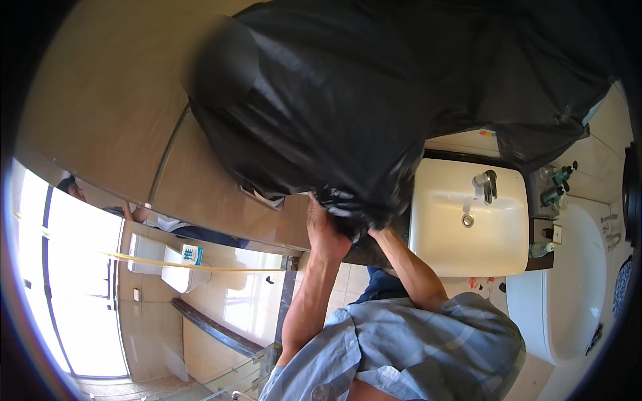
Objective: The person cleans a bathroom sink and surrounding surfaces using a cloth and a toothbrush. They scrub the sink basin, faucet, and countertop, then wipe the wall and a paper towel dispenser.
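Note:
A large black plastic bag (348, 87) spreads across the upper part of the head view, billowed out and wrinkled. Its gathered lower edge is bunched between my two hands, left of the sink. My left hand (326, 234) is closed on the bunched plastic, its fingertips hidden in the folds. Close beside it, my right hand (378, 234) is mostly covered by the bag and appears to grip the same gathered edge.
A white sink (435, 247) with a chrome faucet (490, 187) is set in a dark counter to the right. Several pump bottles (552, 196) stand near a white bathtub (558, 321). At left are a toilet (180, 277) and a glass panel (247, 381). Small scraps lie on the floor.

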Motion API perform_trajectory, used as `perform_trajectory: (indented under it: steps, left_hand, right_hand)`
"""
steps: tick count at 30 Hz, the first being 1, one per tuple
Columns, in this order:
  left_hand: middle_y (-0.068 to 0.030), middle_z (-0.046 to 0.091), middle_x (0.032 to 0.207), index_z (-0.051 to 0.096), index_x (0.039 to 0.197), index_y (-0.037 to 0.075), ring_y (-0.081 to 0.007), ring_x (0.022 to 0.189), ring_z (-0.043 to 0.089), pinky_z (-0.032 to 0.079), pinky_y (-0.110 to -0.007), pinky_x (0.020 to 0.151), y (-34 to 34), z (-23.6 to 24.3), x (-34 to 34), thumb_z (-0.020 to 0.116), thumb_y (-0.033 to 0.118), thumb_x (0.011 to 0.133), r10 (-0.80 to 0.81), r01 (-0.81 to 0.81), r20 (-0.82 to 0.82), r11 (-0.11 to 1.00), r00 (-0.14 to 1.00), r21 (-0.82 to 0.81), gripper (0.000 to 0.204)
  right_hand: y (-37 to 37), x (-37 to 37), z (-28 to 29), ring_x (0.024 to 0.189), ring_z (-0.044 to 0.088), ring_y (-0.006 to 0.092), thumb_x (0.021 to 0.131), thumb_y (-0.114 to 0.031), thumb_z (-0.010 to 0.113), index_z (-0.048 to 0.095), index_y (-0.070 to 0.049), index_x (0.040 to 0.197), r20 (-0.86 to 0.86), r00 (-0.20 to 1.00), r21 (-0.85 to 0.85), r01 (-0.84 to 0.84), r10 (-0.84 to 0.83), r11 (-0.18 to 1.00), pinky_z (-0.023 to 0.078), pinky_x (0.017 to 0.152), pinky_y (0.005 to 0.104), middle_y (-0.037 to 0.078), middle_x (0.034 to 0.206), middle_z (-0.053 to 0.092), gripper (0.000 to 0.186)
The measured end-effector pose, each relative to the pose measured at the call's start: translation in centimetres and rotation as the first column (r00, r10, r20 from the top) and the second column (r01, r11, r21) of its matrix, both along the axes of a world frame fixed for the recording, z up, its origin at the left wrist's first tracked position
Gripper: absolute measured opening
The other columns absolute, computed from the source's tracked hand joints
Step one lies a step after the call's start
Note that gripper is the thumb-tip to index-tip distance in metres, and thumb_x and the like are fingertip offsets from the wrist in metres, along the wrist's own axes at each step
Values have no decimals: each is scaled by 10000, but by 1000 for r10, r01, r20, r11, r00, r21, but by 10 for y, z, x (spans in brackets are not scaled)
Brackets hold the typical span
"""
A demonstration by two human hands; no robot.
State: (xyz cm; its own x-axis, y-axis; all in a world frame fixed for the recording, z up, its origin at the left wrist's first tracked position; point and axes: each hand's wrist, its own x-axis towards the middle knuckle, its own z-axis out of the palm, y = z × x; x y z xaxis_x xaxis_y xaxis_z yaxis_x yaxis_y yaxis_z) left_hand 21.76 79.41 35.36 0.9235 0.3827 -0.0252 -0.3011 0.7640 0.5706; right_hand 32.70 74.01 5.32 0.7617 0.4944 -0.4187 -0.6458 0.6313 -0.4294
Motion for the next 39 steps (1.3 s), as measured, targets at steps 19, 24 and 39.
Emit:
perform_trajectory:
  steps: [19, 24, 39]
  left_hand:
    - [38, 570, 1037, 566, 1133, 125, -165, 1036, 538, 434, -391, 818, 30, 20, -85, 544, 327, 937, -123, 264, 571, 949, 812, -171, 282]
    - [30, 571, 1025, 587, 1100, 103, -137, 992, 538, 423, -355, 775, 46, 3, -100, 581, 315, 912, 63, 110, 584, 960, 809, -256, 283]
    - [-115, 563, 1115, 567, 1154, 109, -253, 973, 485, 448, -378, 783, -1, -30, -63, 379, 397, 1011, 81, -74, 240, 996, 967, -39, 372]
  right_hand:
    - [-9, -6, 158, 1037, 634, 230, 915, 23, 436, 527, 34, 1263, 185, 979, 238, -133, 89, 962, 519, 925, 356, 151, 1157, 635, 360]
    - [4, 0, 227, 1093, 610, 209, 928, 17, 491, 495, 26, 1304, 375, 925, 274, -174, 61, 946, 482, 971, 330, 130, 1212, 609, 376]
    - [112, -3, 236, 1418, 199, 425, 926, -159, 489, 478, -25, 1346, 974, -228, 90, 451, 18, 888, 146, 1135, 558, 200, 1517, 287, 441]
